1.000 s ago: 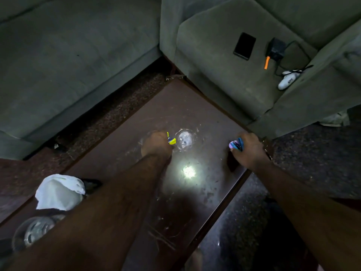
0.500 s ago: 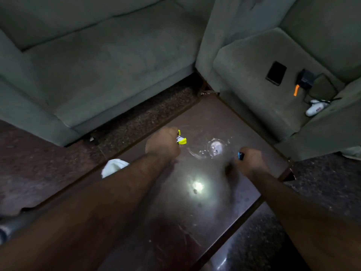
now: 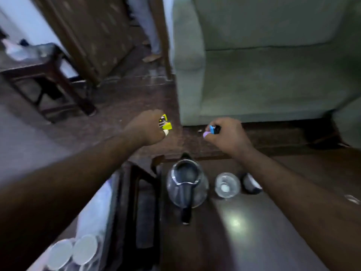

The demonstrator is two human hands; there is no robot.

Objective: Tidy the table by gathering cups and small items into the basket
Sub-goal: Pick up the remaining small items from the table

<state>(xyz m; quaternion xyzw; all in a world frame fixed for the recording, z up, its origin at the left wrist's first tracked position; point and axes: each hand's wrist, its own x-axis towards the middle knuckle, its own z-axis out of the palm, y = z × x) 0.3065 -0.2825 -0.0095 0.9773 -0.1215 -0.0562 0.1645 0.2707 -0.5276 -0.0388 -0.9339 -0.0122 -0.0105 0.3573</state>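
My left hand point(image 3: 147, 127) is fisted around a yellow item point(image 3: 165, 124); my right hand point(image 3: 226, 134) pinches a blue item point(image 3: 213, 129). Kettle point(image 3: 186, 185) at six o'clock on the table point(image 3: 244, 241).

The left hand point(image 3: 148, 127) grips a bright yellow item point(image 3: 165, 124) with a silvery part; the right hand point(image 3: 227, 133) grips a blue-and-black item point(image 3: 214, 129) showing a lilac end. The table point(image 3: 254, 241) is dark glossy brown, the kettle point(image 3: 186, 184) silver with a black handle, the sofa point(image 3: 273, 75) muted grey-green
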